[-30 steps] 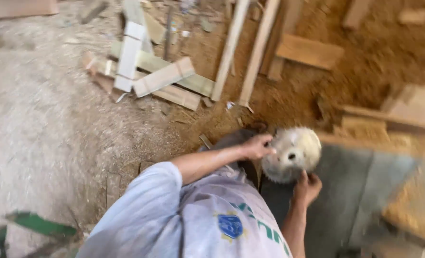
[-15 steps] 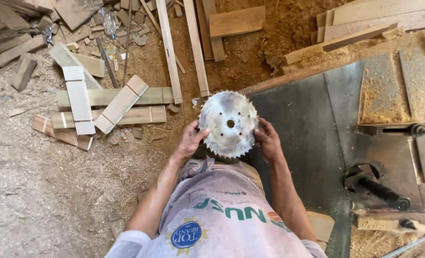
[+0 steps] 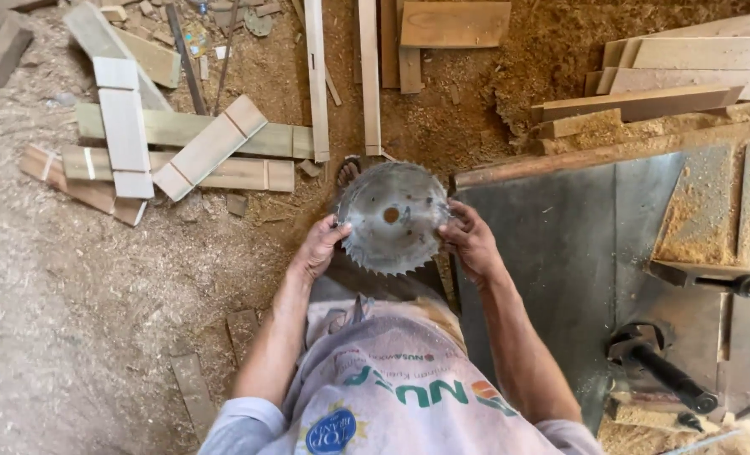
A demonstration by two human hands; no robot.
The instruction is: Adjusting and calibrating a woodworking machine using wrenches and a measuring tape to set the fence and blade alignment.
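The sawdust-strewn floor [image 3: 80,320] spreads out to the left of the left hand and beyond both hands, taking up most of the view. To the right of the right hand lies the grey metal surface [image 3: 560,253] of a saw bench, its near edge just beside that hand's wrist; sawdust lies heaped on its far right part, and a dark metal fitting [image 3: 653,362] sits on it nearer the person, right of the right forearm. Beyond the right hand, past the surface's upper edge, several long boards [image 3: 686,72] lie stacked in a drift of sawdust. Up and to the left of the left hand, a loose pile of pale wood offcuts [image 3: 173,143] lies crossed over one another on the floor, and two narrow slats [image 3: 341,76] run straight away from the hands.

Between the two hands is the circular saw blade [image 3: 394,216], a grey toothed disc with a round hole at its centre, held flat toward the camera over the floor just left of the surface. The left hand [image 3: 320,246] grips its left rim with the fingers curled around the edge. The right hand [image 3: 469,238] clasps the right rim the same way. No containers show near either hand.
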